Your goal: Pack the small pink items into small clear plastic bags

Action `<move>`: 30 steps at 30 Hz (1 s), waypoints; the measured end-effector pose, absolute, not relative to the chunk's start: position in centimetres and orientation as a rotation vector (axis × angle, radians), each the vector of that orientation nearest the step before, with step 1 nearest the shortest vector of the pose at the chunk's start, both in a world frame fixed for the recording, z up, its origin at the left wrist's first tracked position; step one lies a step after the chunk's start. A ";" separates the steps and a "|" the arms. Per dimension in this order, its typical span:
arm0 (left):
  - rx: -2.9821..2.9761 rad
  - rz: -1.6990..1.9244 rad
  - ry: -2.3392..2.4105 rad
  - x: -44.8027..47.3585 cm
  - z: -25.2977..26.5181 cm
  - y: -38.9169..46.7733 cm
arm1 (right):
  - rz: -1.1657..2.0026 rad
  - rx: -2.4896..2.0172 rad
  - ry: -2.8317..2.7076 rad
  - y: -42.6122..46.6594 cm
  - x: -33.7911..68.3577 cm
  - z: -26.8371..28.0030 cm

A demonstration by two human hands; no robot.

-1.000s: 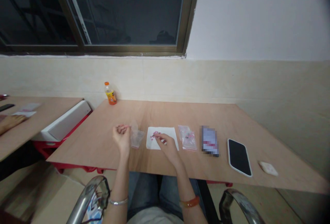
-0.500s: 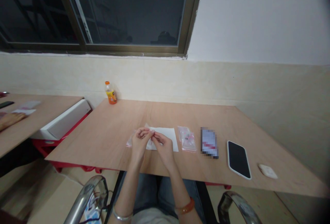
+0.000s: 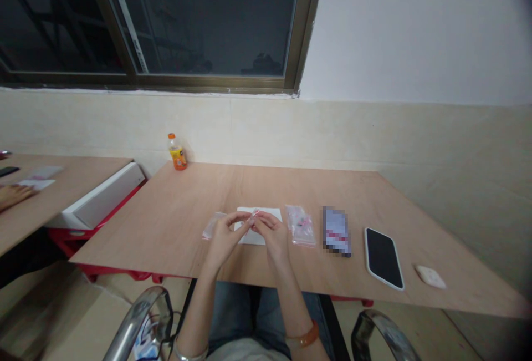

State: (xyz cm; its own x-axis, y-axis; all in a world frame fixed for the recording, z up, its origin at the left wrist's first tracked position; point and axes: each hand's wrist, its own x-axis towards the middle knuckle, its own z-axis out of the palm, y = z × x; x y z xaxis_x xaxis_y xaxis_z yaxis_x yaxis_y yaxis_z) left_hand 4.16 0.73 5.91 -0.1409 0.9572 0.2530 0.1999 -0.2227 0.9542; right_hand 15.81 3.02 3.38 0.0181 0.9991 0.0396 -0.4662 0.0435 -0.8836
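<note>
My left hand (image 3: pixel 228 237) and my right hand (image 3: pixel 272 234) meet over a white sheet of paper (image 3: pixel 251 238) on the wooden table. Their fingertips are pinched together around a small pinkish thing (image 3: pixel 255 213), too small and too covered by fingers to name. Beside my left hand lies a clear plastic bag (image 3: pixel 210 229), partly hidden behind it. To the right of the paper is another clear zip bag (image 3: pixel 301 225) with small pink and dark bits inside.
A blurred-out item (image 3: pixel 336 230), a phone-like device with a dark screen (image 3: pixel 384 258) and a small white object (image 3: pixel 430 276) lie rightward. An orange drink bottle (image 3: pixel 178 153) stands at the back left. Another person's hand (image 3: pixel 16 196) rests on the neighbouring table.
Both hands have shifted slightly right, and the right hand has turned so its back shows more. The pinkish thing now shows above the fingertips. The view has tilted slightly.
</note>
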 end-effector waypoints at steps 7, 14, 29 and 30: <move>1.563 1.337 1.355 4.6 7.0 0.0 | 1.495 -0.777 -0.853 2.8 16.6 4.1; 1.624 1.310 1.375 4.3 7.1 -0.1 | 1.526 -0.787 -0.906 2.5 17.1 5.0; 1.574 1.253 1.315 4.4 7.2 -0.5 | 1.533 -0.832 -0.919 2.2 17.4 5.4; 1.576 1.251 1.324 4.4 7.2 -0.5 | 1.535 -0.833 -0.922 2.2 17.4 5.5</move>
State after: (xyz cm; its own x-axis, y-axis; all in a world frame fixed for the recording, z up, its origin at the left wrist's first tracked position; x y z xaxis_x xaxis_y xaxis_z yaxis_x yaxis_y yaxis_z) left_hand 4.40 -0.53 7.17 0.0030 0.9744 0.2246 0.2796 -0.2165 0.9354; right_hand 17.38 2.17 5.52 -0.1454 0.9890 -0.0272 -0.4407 -0.0894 -0.8932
